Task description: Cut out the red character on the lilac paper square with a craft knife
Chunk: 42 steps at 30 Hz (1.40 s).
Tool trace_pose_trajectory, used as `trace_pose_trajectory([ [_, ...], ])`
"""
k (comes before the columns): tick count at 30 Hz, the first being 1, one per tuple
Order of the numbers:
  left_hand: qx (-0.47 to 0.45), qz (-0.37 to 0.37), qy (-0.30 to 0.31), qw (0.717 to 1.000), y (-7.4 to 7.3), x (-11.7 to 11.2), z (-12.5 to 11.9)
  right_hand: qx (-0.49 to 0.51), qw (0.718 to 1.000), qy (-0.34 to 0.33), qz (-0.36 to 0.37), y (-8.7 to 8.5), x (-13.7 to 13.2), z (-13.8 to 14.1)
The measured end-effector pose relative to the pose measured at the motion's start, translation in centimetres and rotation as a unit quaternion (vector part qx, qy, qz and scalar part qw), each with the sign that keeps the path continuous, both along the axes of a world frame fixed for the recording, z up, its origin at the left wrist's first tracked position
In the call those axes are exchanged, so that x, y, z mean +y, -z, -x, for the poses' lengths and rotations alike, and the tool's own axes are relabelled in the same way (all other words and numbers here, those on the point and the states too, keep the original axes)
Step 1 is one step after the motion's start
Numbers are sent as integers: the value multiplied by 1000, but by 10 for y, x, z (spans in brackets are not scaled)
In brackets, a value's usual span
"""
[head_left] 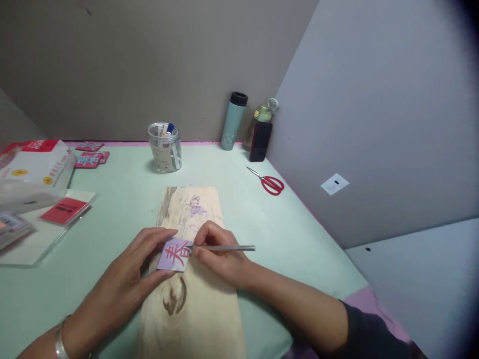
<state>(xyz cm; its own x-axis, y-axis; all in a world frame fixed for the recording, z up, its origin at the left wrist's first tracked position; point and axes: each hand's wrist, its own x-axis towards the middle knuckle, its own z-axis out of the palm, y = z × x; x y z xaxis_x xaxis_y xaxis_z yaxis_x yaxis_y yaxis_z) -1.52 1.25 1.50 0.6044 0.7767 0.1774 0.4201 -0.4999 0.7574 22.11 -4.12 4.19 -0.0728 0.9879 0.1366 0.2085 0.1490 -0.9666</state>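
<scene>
Lilac square (pixel 175 255) lies on a wooden board (pixel 209 309), lower centre of the frame; my left grip (pixel 129 264) pinches its edges, my right grip (pixel 221 262) a metal tool (pixel 228 248). Its red character (pixel 178 253) seems largely formed; lilac ground remains around it.

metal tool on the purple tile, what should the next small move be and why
Probably a short, light stroke with the metal tool along the right edge of the red character: the tip appears to be there, the right hand grips the tool like a pen, and the left hand braces the purple tile on the wooden board.
</scene>
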Motion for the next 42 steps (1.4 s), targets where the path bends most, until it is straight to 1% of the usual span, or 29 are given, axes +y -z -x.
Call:
trace_pose_trajectory([
  [2,-2,-2,-2,1000,0,-1,0,16,1000,4,-7,1,0,2],
  [8,0,-4,-1,1000,2,0,-2,95,994,32,48,5,0,5],
  [11,2,-4,0,1000,3,0,-1,116,992,15,47,7,2,3],
  [13,5,-2,3,1000,3,-1,0,103,993,6,47,8,2,2],
  [18,10,6,3,1000,4,-1,0,14,999,0,35,6,3,2],
  [21,4,2,3,1000,4,-1,-2,-14,1000,-2,26,4,4,2],
  [27,-1,-2,-3,1000,2,-1,-2,-26,999,-5,33,3,2,1],
  [34,0,-4,-2,1000,1,-2,0,-35,999,-4,16,4,2,2],
  [42,-7,-12,-6,1000,-2,-1,-3,-49,999,-7,0,1,2,2],
])
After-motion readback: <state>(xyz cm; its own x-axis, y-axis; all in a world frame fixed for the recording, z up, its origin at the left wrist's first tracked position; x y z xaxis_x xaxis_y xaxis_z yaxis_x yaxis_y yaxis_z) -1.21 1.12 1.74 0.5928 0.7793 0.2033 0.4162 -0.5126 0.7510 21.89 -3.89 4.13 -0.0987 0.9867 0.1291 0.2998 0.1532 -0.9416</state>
